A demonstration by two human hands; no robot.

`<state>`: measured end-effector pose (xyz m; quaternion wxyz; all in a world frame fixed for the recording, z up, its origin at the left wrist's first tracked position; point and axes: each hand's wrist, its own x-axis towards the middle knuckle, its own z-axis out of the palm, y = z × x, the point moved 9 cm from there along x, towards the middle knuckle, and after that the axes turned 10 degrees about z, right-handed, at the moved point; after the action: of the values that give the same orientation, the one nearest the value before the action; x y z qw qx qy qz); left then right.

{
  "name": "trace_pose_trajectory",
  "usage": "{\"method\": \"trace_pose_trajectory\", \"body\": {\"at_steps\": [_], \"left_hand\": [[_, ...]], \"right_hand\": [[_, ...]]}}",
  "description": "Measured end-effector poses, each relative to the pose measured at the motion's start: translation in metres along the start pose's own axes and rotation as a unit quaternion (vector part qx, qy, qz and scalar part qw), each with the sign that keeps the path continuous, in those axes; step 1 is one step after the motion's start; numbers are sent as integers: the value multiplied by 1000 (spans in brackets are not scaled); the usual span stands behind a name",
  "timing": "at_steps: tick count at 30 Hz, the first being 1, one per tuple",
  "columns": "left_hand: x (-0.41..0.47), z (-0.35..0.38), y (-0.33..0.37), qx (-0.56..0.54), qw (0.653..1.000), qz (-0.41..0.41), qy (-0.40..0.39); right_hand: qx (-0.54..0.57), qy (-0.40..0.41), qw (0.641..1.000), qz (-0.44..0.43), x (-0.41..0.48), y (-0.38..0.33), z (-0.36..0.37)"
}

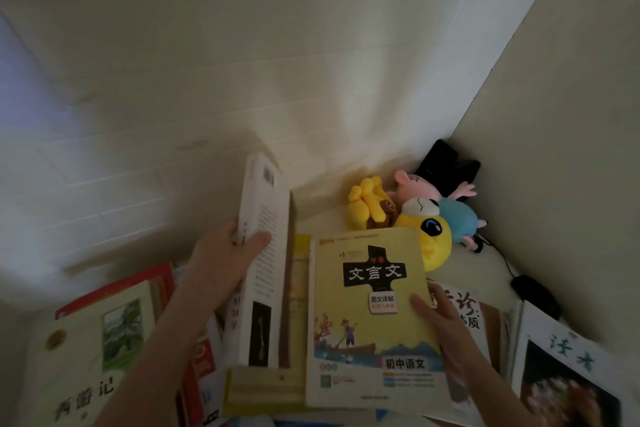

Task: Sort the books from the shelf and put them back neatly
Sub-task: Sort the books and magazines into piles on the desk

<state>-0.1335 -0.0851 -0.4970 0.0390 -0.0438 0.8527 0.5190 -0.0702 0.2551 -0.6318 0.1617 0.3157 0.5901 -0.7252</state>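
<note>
My left grip (225,253) clamped the standing white book (266,236) at its spine; my right grip (446,322) pinched the yellow book's (363,322) right edge.

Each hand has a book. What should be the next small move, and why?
Probably lay the white book, which the left hand grips raised on edge, flat on a pile. The right hand holds the yellow book lying over other books, so neither hand is free.

Left hand (225,256) grips a white book (268,218); right hand (446,319) holds a yellow book (363,329).
</note>
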Motion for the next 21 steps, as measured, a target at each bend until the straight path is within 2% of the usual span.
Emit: {"method": "trace_pose_trajectory", "body": {"at_steps": [3,6,9,11,13,15,17,21], "left_hand": [[-2,6,20,135,990,36,-10],[-9,62,1,237,969,37,-62],[-23,130,-22,349,921,79,-152],[-39,161,-20,394,892,129,-178],[-49,167,-10,398,890,179,-135],[-49,154,-11,372,905,181,-105],[-47,152,-31,327,923,136,-152],[-47,153,-51,314,926,104,-182]], "right_hand": [[-16,17,1000,-18,3,-3,2],[-1,6,1000,-20,3,-4,11],[3,9,1000,-17,2,-7,15],[-4,17,1000,-13,3,-7,13],[-17,38,999,-8,2,-4,8],[-14,42,999,-1,1,-1,4],[-13,37,999,-3,0,-2,4],[-14,32,999,-5,0,-3,4]]}}
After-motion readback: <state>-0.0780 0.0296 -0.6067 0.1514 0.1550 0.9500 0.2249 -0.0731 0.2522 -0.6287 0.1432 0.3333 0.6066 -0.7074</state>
